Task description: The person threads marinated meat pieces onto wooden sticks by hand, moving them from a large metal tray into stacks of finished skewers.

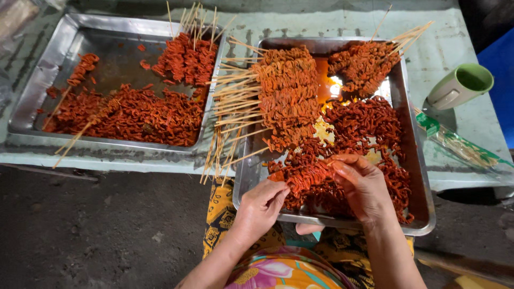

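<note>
My left hand [261, 206] and right hand [360, 184] pinch one red strip [305, 177]; finished skewers [286, 93] stacked at twelve o'clock, loose meat [369, 128] left

left tray [32, 85] corner cut off | right thumb hidden | skewer pkg [460, 144] blurred
</note>
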